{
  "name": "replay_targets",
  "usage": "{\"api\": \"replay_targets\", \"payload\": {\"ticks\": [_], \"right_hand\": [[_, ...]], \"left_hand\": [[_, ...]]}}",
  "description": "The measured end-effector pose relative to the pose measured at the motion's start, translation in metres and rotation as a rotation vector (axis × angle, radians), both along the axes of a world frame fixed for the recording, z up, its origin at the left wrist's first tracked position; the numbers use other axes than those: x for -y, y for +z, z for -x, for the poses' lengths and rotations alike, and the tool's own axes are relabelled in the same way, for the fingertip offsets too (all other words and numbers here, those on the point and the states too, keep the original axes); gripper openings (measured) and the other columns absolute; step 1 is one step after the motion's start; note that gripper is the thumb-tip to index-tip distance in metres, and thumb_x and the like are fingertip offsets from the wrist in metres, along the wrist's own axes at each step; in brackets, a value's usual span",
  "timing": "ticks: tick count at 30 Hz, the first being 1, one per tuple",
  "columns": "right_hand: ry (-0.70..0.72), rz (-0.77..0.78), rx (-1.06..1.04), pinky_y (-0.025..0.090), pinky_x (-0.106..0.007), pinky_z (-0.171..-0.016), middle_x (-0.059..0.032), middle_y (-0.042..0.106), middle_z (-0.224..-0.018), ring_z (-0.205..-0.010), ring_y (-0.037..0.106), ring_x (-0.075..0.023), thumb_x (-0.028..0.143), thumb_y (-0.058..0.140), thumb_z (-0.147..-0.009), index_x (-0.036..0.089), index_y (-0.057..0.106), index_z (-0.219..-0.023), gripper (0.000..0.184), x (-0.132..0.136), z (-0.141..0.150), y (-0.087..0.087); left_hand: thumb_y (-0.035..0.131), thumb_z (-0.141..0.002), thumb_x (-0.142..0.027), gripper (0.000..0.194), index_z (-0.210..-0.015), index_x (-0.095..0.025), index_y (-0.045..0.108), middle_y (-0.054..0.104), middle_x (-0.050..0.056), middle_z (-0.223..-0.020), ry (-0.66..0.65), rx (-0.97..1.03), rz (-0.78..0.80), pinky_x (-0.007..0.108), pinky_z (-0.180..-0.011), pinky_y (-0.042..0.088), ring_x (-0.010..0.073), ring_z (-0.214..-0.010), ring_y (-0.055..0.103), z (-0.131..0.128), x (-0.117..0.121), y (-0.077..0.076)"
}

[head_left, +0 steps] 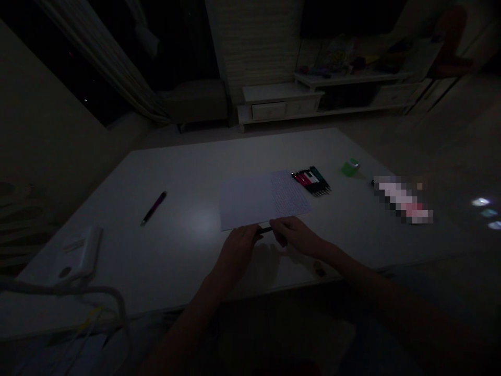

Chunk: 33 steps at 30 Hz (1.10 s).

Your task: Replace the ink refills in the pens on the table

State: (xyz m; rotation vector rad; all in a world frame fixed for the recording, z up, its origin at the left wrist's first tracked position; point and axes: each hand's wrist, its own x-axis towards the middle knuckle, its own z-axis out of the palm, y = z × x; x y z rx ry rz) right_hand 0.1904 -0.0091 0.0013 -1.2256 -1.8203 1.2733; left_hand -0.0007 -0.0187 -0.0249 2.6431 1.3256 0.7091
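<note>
My left hand [237, 250] and my right hand [295, 235] meet just in front of a sheet of lined paper [262, 198], which lies flat on the white table [117, 183]. A short dark pen [265, 230] shows between them, and both hands seem to grip it. Beyond the paper's right corner lies a pack of several pens [311, 181] with red, black and green bodies. A single magenta pen [154, 208] lies well off to the left.
A green small object [350, 167] and a pixelated pink-and-white item [403, 199] sit at the table's right. A white rectangular device [78, 256] with a cable [97, 313] lies at the near left. A small dark object [320, 269] sits near the front edge.
</note>
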Motion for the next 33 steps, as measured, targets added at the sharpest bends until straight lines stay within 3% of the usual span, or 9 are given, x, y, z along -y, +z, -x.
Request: {"api": "replay_targets", "payload": {"ticks": [2,6,9,13,16,20,24,28,33], "right_hand": [[0.013,0.010,0.023,0.036,-0.022,-0.052,0.0008,0.049,-0.049,-0.048,0.046,-0.0095,0.049,0.031,-0.089,0.016,0.048,-0.055,0.050,-0.0003,-0.0001,0.0005],[0.016,-0.018,0.041,0.036,-0.022,-0.052,0.0005,0.054,-0.057,-0.053,0.049,-0.0103,0.048,0.041,-0.085,0.016,0.052,-0.065,0.039,-0.0010,-0.0006,0.0011],[0.044,0.018,0.070,0.035,-0.023,-0.052,0.0008,0.050,-0.050,-0.048,0.048,-0.0100,0.049,0.032,-0.088,0.016,0.049,-0.057,0.049,-0.0012,-0.0015,0.0008],[0.039,-0.020,0.081,0.035,-0.022,-0.053,-0.0003,0.056,-0.060,-0.054,0.050,-0.0108,0.048,0.045,-0.083,0.015,0.054,-0.068,0.037,-0.0018,-0.0030,0.0016],[0.074,0.004,0.091,0.036,-0.023,-0.053,-0.0002,0.054,-0.054,-0.051,0.048,-0.0106,0.049,0.037,-0.087,0.015,0.053,-0.063,0.044,-0.0020,-0.0031,0.0031],[0.033,-0.043,0.076,0.037,-0.022,-0.055,-0.0010,0.057,-0.063,-0.058,0.051,-0.0111,0.047,0.046,-0.083,0.015,0.056,-0.073,0.035,-0.0010,-0.0017,0.0037],[0.047,-0.002,0.091,0.035,-0.022,-0.051,0.0004,0.052,-0.054,-0.050,0.048,-0.0099,0.048,0.036,-0.087,0.015,0.053,-0.066,0.043,-0.0003,-0.0015,0.0033],[0.040,-0.065,0.077,0.035,-0.021,-0.054,0.0003,0.055,-0.060,-0.056,0.050,-0.0100,0.045,0.043,-0.085,0.016,0.053,-0.069,0.035,-0.0014,-0.0020,0.0020],[0.048,-0.027,0.077,0.034,-0.022,-0.050,0.0017,0.049,-0.051,-0.048,0.046,-0.0092,0.046,0.031,-0.090,0.016,0.050,-0.061,0.046,-0.0030,0.0013,-0.0020]], "left_hand": [[0.041,-0.090,-0.026,0.019,-0.105,-0.018,0.049,0.063,0.007,-0.096,-0.012,0.003,0.001,0.035,-0.074,0.046,0.0199,-0.086,0.059,-0.0004,0.0000,-0.0005],[0.040,-0.091,-0.026,0.020,-0.106,-0.018,0.050,0.063,0.007,-0.096,-0.022,0.022,0.002,0.035,-0.074,0.046,0.0198,-0.086,0.059,-0.0005,0.0003,-0.0011],[0.040,-0.091,-0.025,0.019,-0.104,-0.018,0.050,0.063,0.008,-0.096,-0.027,0.008,-0.001,0.035,-0.074,0.046,0.0200,-0.086,0.059,-0.0007,0.0007,-0.0001],[0.042,-0.090,-0.023,0.017,-0.103,-0.017,0.050,0.063,0.007,-0.094,-0.026,-0.007,0.023,0.035,-0.075,0.046,0.0201,-0.085,0.059,-0.0014,0.0006,0.0017],[0.041,-0.090,-0.024,0.018,-0.104,-0.017,0.051,0.064,0.008,-0.093,-0.033,-0.003,0.024,0.035,-0.075,0.046,0.0201,-0.086,0.059,-0.0021,0.0003,0.0015],[0.040,-0.091,-0.025,0.019,-0.104,-0.017,0.051,0.063,0.008,-0.094,-0.041,0.000,0.024,0.035,-0.074,0.046,0.0201,-0.086,0.060,-0.0020,0.0004,-0.0001],[0.041,-0.091,-0.025,0.018,-0.104,-0.018,0.051,0.063,0.008,-0.095,-0.032,0.006,0.025,0.036,-0.076,0.047,0.0204,-0.088,0.060,-0.0011,0.0002,-0.0008],[0.043,-0.090,-0.024,0.018,-0.105,-0.018,0.051,0.063,0.007,-0.096,-0.028,0.008,0.028,0.035,-0.075,0.047,0.0202,-0.087,0.060,-0.0002,0.0000,-0.0022],[0.045,-0.089,-0.024,0.017,-0.102,-0.018,0.053,0.064,0.007,-0.095,-0.025,0.052,0.041,0.035,-0.077,0.046,0.0204,-0.088,0.059,-0.0024,0.0011,-0.0033]]}}
